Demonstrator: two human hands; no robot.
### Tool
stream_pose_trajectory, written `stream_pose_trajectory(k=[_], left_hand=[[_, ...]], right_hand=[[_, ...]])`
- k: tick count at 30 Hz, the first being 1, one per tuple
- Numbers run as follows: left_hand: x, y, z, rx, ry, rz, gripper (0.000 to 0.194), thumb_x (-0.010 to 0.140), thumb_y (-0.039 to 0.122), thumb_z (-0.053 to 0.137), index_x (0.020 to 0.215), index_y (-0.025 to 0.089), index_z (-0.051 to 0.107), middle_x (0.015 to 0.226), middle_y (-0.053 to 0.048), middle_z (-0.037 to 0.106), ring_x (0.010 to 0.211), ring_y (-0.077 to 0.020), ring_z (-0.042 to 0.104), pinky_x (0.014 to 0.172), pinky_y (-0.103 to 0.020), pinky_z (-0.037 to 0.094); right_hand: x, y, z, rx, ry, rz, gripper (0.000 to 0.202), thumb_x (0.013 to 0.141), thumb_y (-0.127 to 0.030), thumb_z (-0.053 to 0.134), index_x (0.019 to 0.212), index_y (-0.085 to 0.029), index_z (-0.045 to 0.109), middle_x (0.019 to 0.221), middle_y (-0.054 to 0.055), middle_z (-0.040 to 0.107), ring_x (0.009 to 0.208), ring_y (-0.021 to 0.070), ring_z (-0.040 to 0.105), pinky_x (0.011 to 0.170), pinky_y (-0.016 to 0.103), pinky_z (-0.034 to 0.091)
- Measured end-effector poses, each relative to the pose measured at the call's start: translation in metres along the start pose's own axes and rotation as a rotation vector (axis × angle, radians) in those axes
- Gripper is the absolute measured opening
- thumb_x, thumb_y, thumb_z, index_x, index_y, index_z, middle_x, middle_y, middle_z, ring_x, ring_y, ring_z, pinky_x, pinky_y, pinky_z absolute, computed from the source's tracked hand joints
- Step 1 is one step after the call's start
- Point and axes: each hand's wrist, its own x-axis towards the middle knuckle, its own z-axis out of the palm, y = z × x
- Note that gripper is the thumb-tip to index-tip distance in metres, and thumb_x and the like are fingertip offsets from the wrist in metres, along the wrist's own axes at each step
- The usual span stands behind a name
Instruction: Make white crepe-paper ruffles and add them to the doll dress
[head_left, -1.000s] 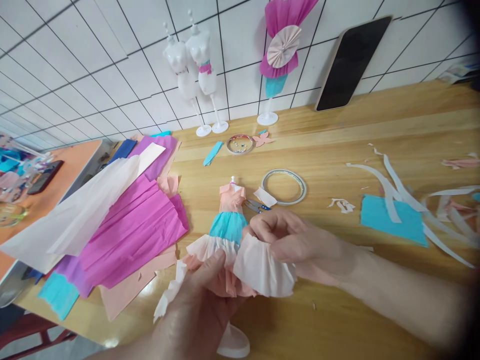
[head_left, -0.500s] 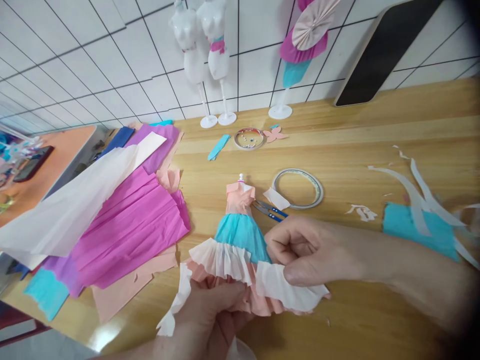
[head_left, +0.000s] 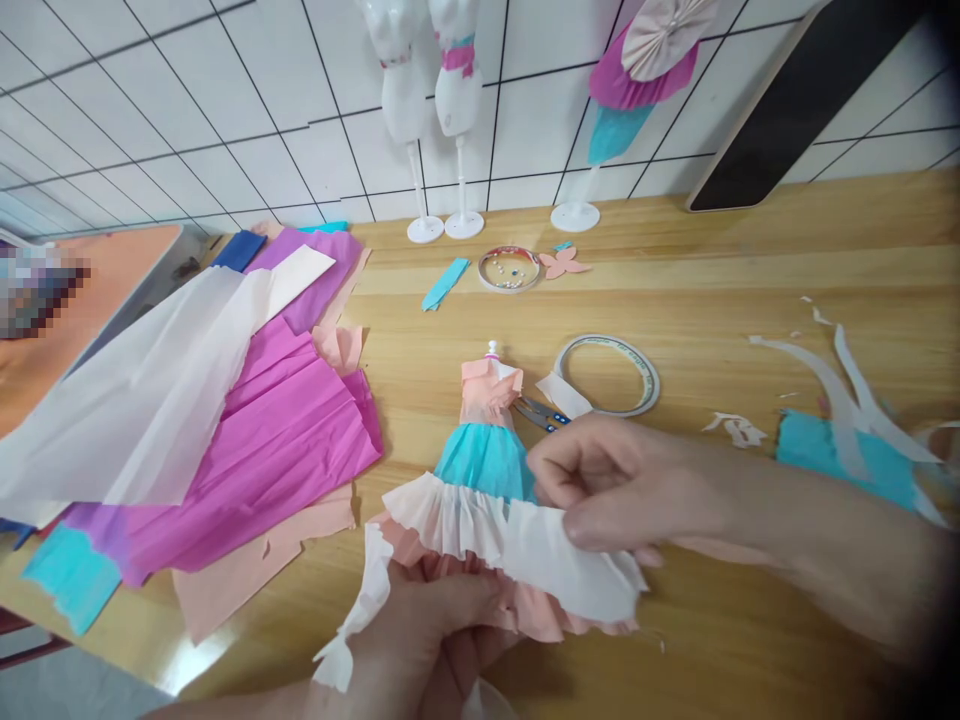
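Observation:
A small dress form wears a crepe paper dress (head_left: 484, 455) with a peach bodice, a turquoise band and a peach lower layer. A white crepe paper strip (head_left: 570, 555) runs around the skirt, gathered on the left and flat on the right. My right hand (head_left: 622, 485) is closed, pinching the flat part of the strip between thumb and fingers. From below, my left hand (head_left: 435, 625) grips the peach skirt, its fingers partly hidden under it. The strip's other end dangles over my left wrist. Thread snips (head_left: 541, 413) lie just beyond my right hand.
A tape roll (head_left: 651, 385) lies beyond the snips, near a ring of beads (head_left: 510, 287). Crepe paper sheets (head_left: 277, 450) pile up at left. White scraps lie on a turquoise piece (head_left: 810, 445) at right. White dress forms (head_left: 456, 100) and a black panel (head_left: 780, 110) stand along the wall.
My right hand has brought the flat part of the white strip up and left, against the gathered part, closing the gap between them. My left hand keeps its grip. The view has shifted slightly.

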Motion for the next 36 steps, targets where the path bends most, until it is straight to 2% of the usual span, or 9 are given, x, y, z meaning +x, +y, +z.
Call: stream_pose_trajectory(k=[4, 8, 12, 17, 20, 25, 29, 32, 36], left_hand=[[0.002, -0.001, -0.002, -0.007, 0.006, 0.006, 0.025, 0.065, 0.009, 0.074, 0.088, 0.019, 0.069, 0.083, -0.003, 0.07, 0.091, -0.0239, 0.066, 0.085, -0.035, 0.052], [0.007, -0.003, -0.007, -0.02, 0.007, 0.022, 0.027, 0.068, 0.01, 0.072, 0.091, 0.024, 0.069, 0.081, 0.001, 0.071, 0.093, -0.0257, 0.067, 0.082, -0.036, 0.054], [0.009, -0.003, -0.009, -0.06, -0.003, 0.04, 0.024, 0.072, 0.016, 0.07, 0.094, 0.027, 0.069, 0.083, 0.002, 0.071, 0.095, -0.0264, 0.067, 0.078, -0.036, 0.055], [0.003, 0.0, -0.012, -0.048, 0.0, 0.033, 0.019, 0.076, 0.021, 0.067, 0.094, 0.026, 0.069, 0.081, 0.002, 0.07, 0.094, -0.0283, 0.066, 0.076, -0.039, 0.056], [-0.001, -0.001, -0.016, -0.022, 0.022, 0.0, 0.017, 0.076, 0.023, 0.067, 0.093, 0.027, 0.068, 0.078, 0.002, 0.069, 0.09, -0.0266, 0.067, 0.076, -0.04, 0.057], [0.001, -0.006, -0.018, -0.019, 0.045, -0.023, 0.024, 0.066, 0.01, 0.073, 0.085, 0.025, 0.069, 0.074, 0.001, 0.067, 0.089, -0.0243, 0.067, 0.08, -0.036, 0.055], [0.005, -0.006, -0.012, -0.042, 0.058, -0.049, 0.026, 0.062, 0.009, 0.077, 0.083, 0.022, 0.069, 0.073, -0.001, 0.068, 0.084, -0.0237, 0.067, 0.081, -0.038, 0.054], [0.008, -0.007, -0.009, -0.062, 0.063, -0.046, 0.036, 0.056, 0.005, 0.079, 0.086, 0.021, 0.069, 0.067, 0.0, 0.067, 0.08, -0.0231, 0.068, 0.082, -0.038, 0.053], [0.014, -0.012, -0.012, -0.106, 0.174, -0.043, 0.036, 0.05, 0.006, 0.083, 0.081, 0.02, 0.069, 0.063, 0.0, 0.066, 0.077, -0.023, 0.069, 0.082, -0.038, 0.052]], right_hand=[[0.005, -0.004, 0.007, -0.307, 0.116, 0.063, 0.025, 0.067, -0.016, 0.059, 0.054, -0.019, 0.038, 0.044, -0.01, 0.034, 0.041, 0.0041, 0.033, 0.038, 0.018, 0.022], [0.004, -0.001, 0.013, -0.57, 0.266, 0.053, 0.024, 0.064, -0.011, 0.052, 0.052, -0.02, 0.033, 0.046, -0.009, 0.03, 0.044, 0.0058, 0.028, 0.038, 0.02, 0.019], [0.002, 0.004, 0.017, -0.73, 0.339, 0.077, 0.022, 0.061, -0.01, 0.05, 0.052, -0.02, 0.032, 0.046, -0.007, 0.032, 0.043, 0.0071, 0.031, 0.036, 0.021, 0.019], [0.004, 0.0, 0.023, -0.853, 0.417, 0.013, 0.024, 0.057, -0.009, 0.05, 0.047, -0.02, 0.031, 0.042, -0.007, 0.028, 0.04, 0.0069, 0.025, 0.036, 0.023, 0.017], [0.007, -0.002, 0.025, -0.928, 0.427, 0.03, 0.024, 0.055, -0.009, 0.049, 0.046, -0.02, 0.03, 0.041, -0.007, 0.027, 0.04, 0.0076, 0.023, 0.035, 0.024, 0.016], [0.006, -0.005, 0.025, -1.002, 0.402, 0.052, 0.023, 0.055, -0.011, 0.048, 0.046, -0.02, 0.028, 0.039, -0.006, 0.028, 0.04, 0.0081, 0.024, 0.036, 0.025, 0.016], [0.005, -0.013, 0.026, -0.931, 0.316, 0.17, 0.022, 0.056, -0.013, 0.046, 0.048, -0.02, 0.027, 0.036, -0.006, 0.041, 0.035, 0.0078, 0.037, 0.034, 0.022, 0.019], [0.006, -0.017, 0.026, -0.89, 0.214, 0.244, 0.022, 0.059, -0.016, 0.045, 0.048, -0.021, 0.028, 0.036, -0.004, 0.049, 0.033, 0.0099, 0.046, 0.03, 0.02, 0.026], [0.007, -0.017, 0.027, -1.125, 0.229, 0.107, 0.018, 0.061, -0.016, 0.047, 0.045, -0.02, 0.042, 0.039, -0.001, 0.055, 0.033, 0.0108, 0.042, 0.031, 0.022, 0.018]])
